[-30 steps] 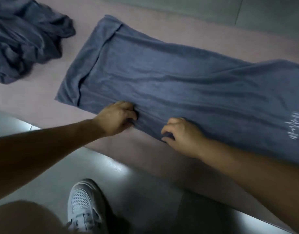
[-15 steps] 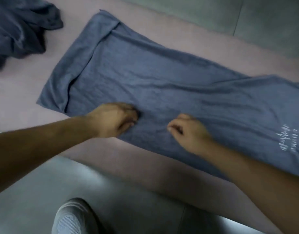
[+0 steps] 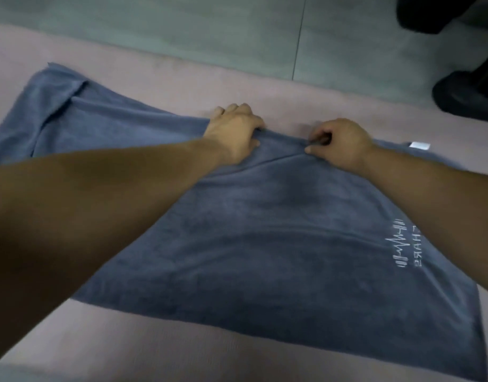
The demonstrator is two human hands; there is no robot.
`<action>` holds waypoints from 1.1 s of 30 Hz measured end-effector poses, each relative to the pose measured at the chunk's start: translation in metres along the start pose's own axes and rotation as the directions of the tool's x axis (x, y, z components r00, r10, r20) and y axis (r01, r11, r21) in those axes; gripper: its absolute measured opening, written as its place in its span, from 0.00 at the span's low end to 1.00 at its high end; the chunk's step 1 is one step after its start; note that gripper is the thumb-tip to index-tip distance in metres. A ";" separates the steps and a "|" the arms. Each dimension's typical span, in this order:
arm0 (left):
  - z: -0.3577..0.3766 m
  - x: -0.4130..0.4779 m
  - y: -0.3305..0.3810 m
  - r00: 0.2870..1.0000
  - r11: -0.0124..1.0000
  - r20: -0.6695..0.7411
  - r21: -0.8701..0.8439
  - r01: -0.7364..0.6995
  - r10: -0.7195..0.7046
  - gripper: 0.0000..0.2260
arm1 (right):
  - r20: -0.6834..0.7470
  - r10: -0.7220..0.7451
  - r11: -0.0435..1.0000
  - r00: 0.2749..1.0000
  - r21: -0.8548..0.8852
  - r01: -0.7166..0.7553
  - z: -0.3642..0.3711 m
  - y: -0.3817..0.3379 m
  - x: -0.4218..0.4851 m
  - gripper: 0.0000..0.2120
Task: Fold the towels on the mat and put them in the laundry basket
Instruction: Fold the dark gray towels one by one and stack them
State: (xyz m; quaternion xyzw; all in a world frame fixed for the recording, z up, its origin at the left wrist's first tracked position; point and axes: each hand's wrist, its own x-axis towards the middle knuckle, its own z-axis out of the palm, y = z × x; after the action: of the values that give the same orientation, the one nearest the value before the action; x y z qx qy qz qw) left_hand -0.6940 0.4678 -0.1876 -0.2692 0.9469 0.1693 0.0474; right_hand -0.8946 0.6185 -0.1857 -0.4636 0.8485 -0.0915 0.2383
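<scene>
A blue-grey towel [image 3: 265, 238] with white embroidered lettering near its right end lies spread on the pink mat [image 3: 182, 343]. Both arms reach across it to its far long edge. My left hand [image 3: 234, 130] grips that edge with curled fingers. My right hand [image 3: 339, 142] pinches the same edge a little to the right. A small white label [image 3: 419, 145] sticks out at the towel's far right corner. The towel's left end is turned over in a narrow flap. No laundry basket is in view.
Beyond the mat lies grey-green tiled floor [image 3: 182, 31]. A dark shoe [image 3: 466, 95] and more dark shapes stand at the upper right, on the floor just past the mat.
Both hands carried the near long edge of the towel over to the far edge, folding it in half lengthwise. The view swung forward, and the heap of other towels at the left left the frame.
</scene>
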 end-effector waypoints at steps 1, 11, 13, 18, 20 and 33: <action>-0.001 0.007 -0.001 0.999 0.999 -0.012 0.012 0.032 -0.032 0.11 | 0.027 0.013 0.999 1.000 0.032 -0.014 -0.001 0.002 0.005 0.11; -0.003 0.032 -0.015 0.967 0.961 -0.128 -0.199 0.194 -0.221 0.05 | -0.054 0.027 0.990 0.998 0.140 -0.019 -0.002 0.005 0.031 0.07; 0.000 0.031 -0.014 0.961 0.959 -0.141 -0.189 0.210 -0.239 0.06 | -0.051 0.020 0.986 0.999 0.166 -0.011 0.000 0.003 0.030 0.09; -0.004 0.029 -0.018 0.953 0.931 -0.113 -0.274 0.241 -0.280 0.03 | 0.011 0.005 0.996 1.000 0.093 -0.006 -0.002 0.001 0.035 0.08; -0.004 0.029 -0.018 0.962 0.941 -0.078 -0.244 0.236 -0.262 0.07 | -0.024 0.000 0.999 1.000 0.055 0.002 -0.003 0.001 0.036 0.07; 0.003 0.028 -0.002 0.945 0.948 -0.099 0.034 0.318 -0.313 0.11 | -0.004 -0.003 0.999 1.000 0.047 0.003 -0.035 0.064 0.009 0.12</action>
State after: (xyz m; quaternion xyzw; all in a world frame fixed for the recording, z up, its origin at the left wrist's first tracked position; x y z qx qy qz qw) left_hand -0.7167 0.4531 -0.1966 -0.4235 0.8967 0.1235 0.0364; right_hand -0.9630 0.6445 -0.1824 -0.4589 0.8459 -0.1128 0.2473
